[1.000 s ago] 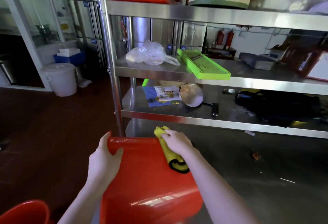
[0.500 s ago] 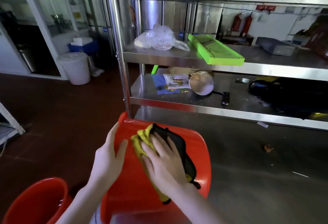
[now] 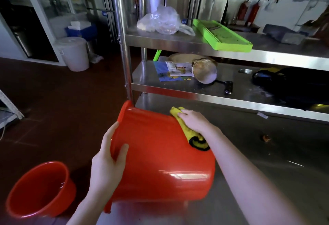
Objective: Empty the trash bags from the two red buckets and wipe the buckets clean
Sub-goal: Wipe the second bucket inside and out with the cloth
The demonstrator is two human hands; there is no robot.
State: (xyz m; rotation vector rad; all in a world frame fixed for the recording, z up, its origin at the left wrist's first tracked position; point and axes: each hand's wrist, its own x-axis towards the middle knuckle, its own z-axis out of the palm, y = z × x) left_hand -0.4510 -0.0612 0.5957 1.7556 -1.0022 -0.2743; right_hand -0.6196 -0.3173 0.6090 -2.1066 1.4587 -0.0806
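1. A red bucket (image 3: 160, 162) lies on its side on a steel table (image 3: 267, 162), just below the centre of the view towards 6 o'clock. Its open rim points to 9 o'clock and its base to 3 o'clock.
2. The left hand (image 3: 106, 167) holds the bucket at the rim, on the 9 o'clock side. The fingers lie close together along the rim edge, and the thumb is set apart, pressed on the glossy outer wall.
3. The right hand (image 3: 194, 121) rests on top of the bucket wall at about 1 o'clock from the bucket's middle. Its fingers are close together and gently bent, pressing a yellow cloth (image 3: 188, 132) with a black edge flat against the wall. The cloth runs under the palm and shows again beside the wrist.
4. A second red bucket (image 3: 39, 189) stands tilted at 8 o'clock, lower than the table, mouth up. No bag shows inside it.
5. A steel rack (image 3: 178, 39) rises behind the table from 12 to 3 o'clock. On its upper shelf lie a clear plastic bag (image 3: 160, 21) and, just beside it, a green tray (image 3: 222, 36).
6. On the lower shelf, a leaflet (image 3: 170, 71) lies touching a round pan (image 3: 204, 71).
7. At 10 o'clock, on the dark floor, stands a white lidded bucket (image 3: 74, 52), with a blue box (image 3: 81, 30) behind it.
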